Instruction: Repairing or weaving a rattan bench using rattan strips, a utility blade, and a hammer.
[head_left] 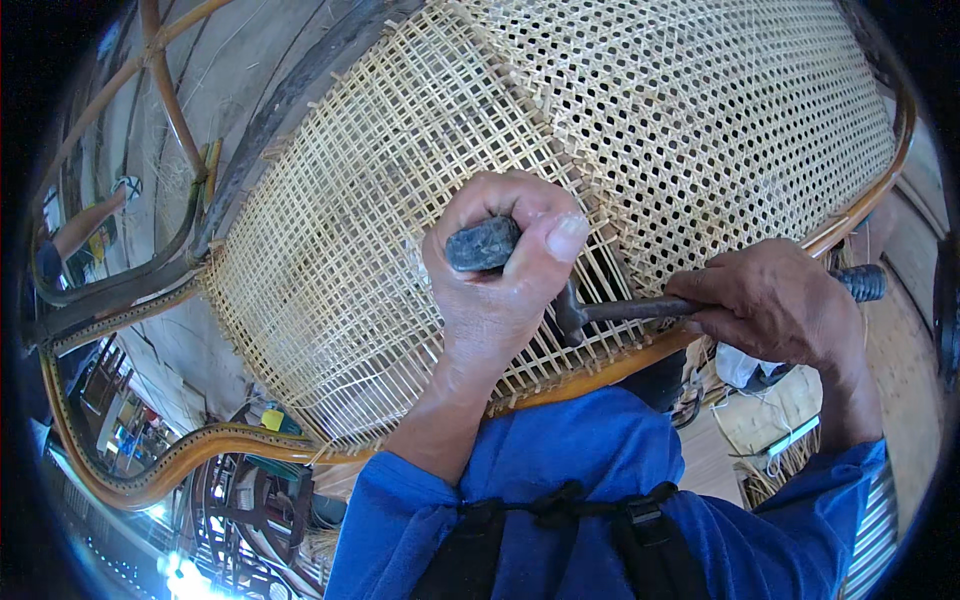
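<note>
My left hand is closed around a dark, blocky tool, whose blunt end shows between thumb and fingers; its lower part is hidden. My right hand grips a hammer by its shaft, with the head just beside my left hand and the dark ribbed grip end sticking out to the right. Both hands are over a woven cane panel stretched on a curved wooden frame. Left of the dividing bar the weave is an open square grid; to its right a denser cane mesh has diagonal strands and small holes.
The varnished frame rail curves away at the lower left, lined with small holes. Beyond it stand dark wooden furniture frames. Another person's arm shows at the far left. Loose cane strips lie by my right forearm.
</note>
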